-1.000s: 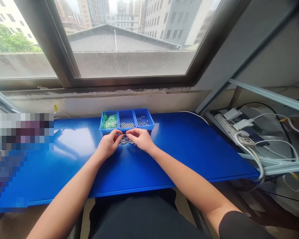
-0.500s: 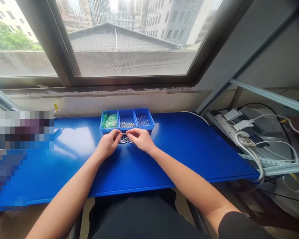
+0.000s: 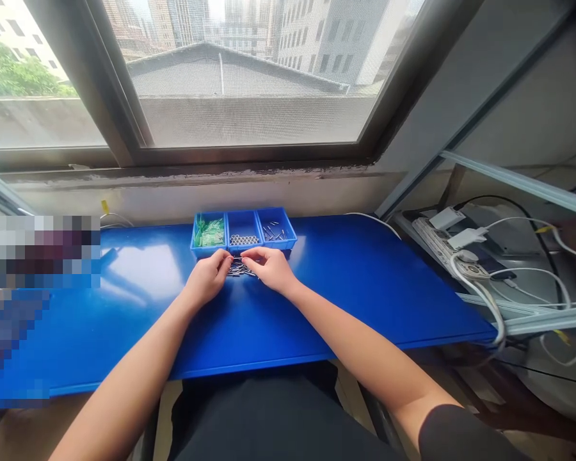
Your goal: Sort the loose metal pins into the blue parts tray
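Note:
My left hand [image 3: 207, 277] and my right hand [image 3: 269, 269] sit close together on the blue table, just in front of a blue three-compartment tray [image 3: 206, 253]. Their fingertips meet over a loose pile of small metal pins [image 3: 242, 270] and seem to pinch one thin pin [image 3: 236, 258] between them. The hands hide part of the pile. The tray's left compartment holds green pieces [image 3: 210, 232], the middle one short metal cylinders [image 3: 244, 240], and the right one metal pins [image 3: 273, 232].
The long blue table [image 3: 115, 326] runs below a window [image 3: 249, 77] with a grey sill. To the right, beyond its edge, lie a power strip [image 3: 444, 243] and white cables [image 3: 484, 298]. A blurred patch covers the table's left end.
The view has shifted slightly. My hands stay over the pile, with the fingertips drawn a little closer together.

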The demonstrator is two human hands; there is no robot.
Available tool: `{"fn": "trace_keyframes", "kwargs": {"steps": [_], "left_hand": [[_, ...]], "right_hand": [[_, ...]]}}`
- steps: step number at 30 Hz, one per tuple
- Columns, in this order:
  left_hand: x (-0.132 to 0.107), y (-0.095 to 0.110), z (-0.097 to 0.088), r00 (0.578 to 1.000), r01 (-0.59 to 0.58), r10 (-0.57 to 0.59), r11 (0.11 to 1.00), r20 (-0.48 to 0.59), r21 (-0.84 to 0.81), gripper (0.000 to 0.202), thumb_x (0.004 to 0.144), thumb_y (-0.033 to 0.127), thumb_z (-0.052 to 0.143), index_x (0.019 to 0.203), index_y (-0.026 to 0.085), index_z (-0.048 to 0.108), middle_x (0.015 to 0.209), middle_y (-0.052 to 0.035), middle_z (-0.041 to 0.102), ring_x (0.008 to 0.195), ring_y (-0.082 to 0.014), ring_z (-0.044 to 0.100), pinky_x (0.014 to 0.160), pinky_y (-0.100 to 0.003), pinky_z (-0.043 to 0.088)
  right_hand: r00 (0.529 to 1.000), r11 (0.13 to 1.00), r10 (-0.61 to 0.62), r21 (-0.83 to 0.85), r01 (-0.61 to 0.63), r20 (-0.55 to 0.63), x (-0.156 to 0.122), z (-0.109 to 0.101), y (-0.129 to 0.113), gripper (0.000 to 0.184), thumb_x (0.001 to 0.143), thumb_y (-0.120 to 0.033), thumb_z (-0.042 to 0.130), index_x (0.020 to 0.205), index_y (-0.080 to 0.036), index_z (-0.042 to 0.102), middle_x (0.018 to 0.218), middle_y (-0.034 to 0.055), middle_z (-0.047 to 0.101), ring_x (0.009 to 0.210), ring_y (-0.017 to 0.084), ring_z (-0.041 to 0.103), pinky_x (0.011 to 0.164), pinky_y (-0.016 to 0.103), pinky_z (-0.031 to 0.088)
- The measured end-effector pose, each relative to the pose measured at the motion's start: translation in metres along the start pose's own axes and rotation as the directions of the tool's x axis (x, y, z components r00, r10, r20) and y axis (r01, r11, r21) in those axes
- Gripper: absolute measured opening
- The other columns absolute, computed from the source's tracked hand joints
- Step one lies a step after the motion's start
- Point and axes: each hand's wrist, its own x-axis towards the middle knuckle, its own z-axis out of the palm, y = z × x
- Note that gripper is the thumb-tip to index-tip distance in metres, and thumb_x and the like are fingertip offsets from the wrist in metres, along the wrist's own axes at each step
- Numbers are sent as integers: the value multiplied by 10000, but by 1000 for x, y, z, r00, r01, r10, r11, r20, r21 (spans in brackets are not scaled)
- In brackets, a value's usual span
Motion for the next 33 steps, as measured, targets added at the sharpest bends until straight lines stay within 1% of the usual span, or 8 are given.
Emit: {"fn": "trace_keyframes", "kwargs": {"steps": [6, 9, 12, 16, 22, 26, 31, 33], "left_hand": [[0, 1, 1, 1000, -14, 14, 1000, -20, -16, 173, 937, 343, 487, 1011, 209, 566, 573, 69, 483, 497, -109, 439, 555, -230, 342], [0, 0, 1, 999, -24, 24, 1000, -23, -6, 171, 942, 345, 478, 977, 209, 575, 573, 66, 476, 499, -107, 435, 553, -226, 343], [0, -1, 1, 999, -32, 32, 999, -26, 8, 213, 956, 370, 455, 920, 206, 585, 585, 49, 510, 518, -114, 458, 556, -230, 349], [0, -1, 1, 999, -31, 31, 999, -17, 10, 252, 965, 390, 441, 890, 203, 592, 581, 43, 523, 515, -116, 456, 552, -234, 348], [0, -1, 3, 999, -29, 28, 1000, -35, -2, 217, 932, 376, 512, 1042, 209, 595, 583, 62, 509, 504, -107, 466, 543, -224, 355], [0, 0, 2, 999, -37, 37, 999, -33, 4, 205, 941, 372, 498, 1012, 210, 603, 573, 67, 482, 499, -100, 447, 549, -221, 356], [0, 0, 1, 998, -11, 9, 999, -59, -30, 262, 932, 371, 514, 1143, 217, 548, 580, 82, 488, 495, -98, 453, 560, -216, 371], [0, -1, 1, 998, -14, 12, 999, -55, -35, 254, 933, 372, 512, 1132, 218, 552, 579, 84, 481, 494, -96, 446, 561, -215, 370]], "right_hand": [[1000, 1000, 17, 4, -17, -4, 2, -1, 0, 177, 790, -249, 681, 914, -148, 756, 908, 85, 751, 789, 171, 700, 748, 293, 570], [1000, 1000, 11, 15, -11, 0, 2, 0, 2, 191, 786, -274, 682, 910, -146, 753, 897, 83, 751, 771, 164, 697, 740, 289, 572], [1000, 1000, -9, 10, 9, 1, 1, 1, 3, 200, 786, -293, 681, 906, -149, 752, 893, 80, 751, 757, 159, 693, 717, 278, 568], [1000, 1000, -25, -9, 25, -6, 0, 1, 4, 191, 787, -281, 675, 908, -158, 755, 885, 74, 750, 750, 159, 691, 698, 273, 559], [1000, 1000, -8, -10, 8, -20, 2, -1, 3, 174, 793, -265, 675, 901, -153, 751, 888, 77, 751, 776, 162, 692, 741, 287, 571], [1000, 1000, -1, -6, 1, 3, 1, -1, 0, 167, 803, -244, 672, 916, -151, 752, 916, 78, 750, 803, 162, 693, 766, 288, 568], [1000, 1000, 20, 5, -20, 13, 0, -1, 0, 168, 812, -237, 670, 929, -145, 749, 935, 81, 748, 821, 162, 689, 774, 290, 559], [1000, 1000, 26, 6, -26, 13, 1, -1, 2, 167, 813, -240, 671, 929, -148, 749, 940, 79, 748, 821, 160, 687, 768, 287, 557]]}}
